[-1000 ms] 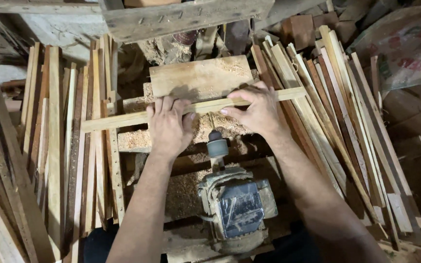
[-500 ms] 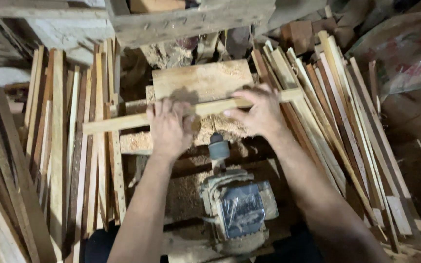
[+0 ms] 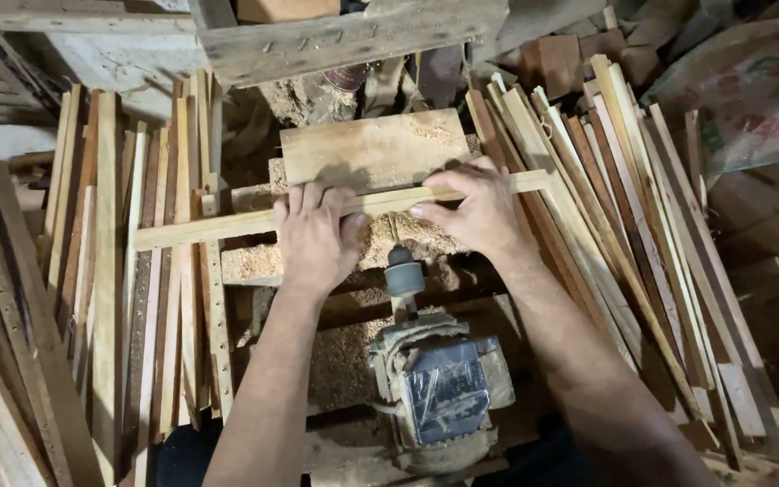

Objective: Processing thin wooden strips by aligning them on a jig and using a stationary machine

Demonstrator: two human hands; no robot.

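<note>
both hands press a long pale wooden strip [image 3: 227, 224] flat across the work area, lying crosswise and slightly tilted, its left end over the stack of strips on the left [image 3: 101, 271] and its right end reaching the stack on the right [image 3: 624, 234]. the left hand [image 3: 316, 236] lies palm-down on the strip, fingers flat over its far edge, a grip pressing down rather than wrapped around it; the right hand [image 3: 478, 212] does much the same, fingers spread along the top and thumb at the near edge. just in front of the hands, a dusty motor [image 3: 439, 392] points its spindle and bit [image 3: 403, 271] toward the strip's near edge, with loose sawdust [image 3: 407, 239] heaped beneath. a flat wooden board [image 3: 373, 149] sits behind the strip like a backstop. whether the bit touches the wood cannot be told — the hands and dust hide the contact. to do this well, i'd judge it best to keep both palms bearing evenly, the strip snug against the board, and fingertips well clear of the spindle line — steady pressure, no twisting.
</note>
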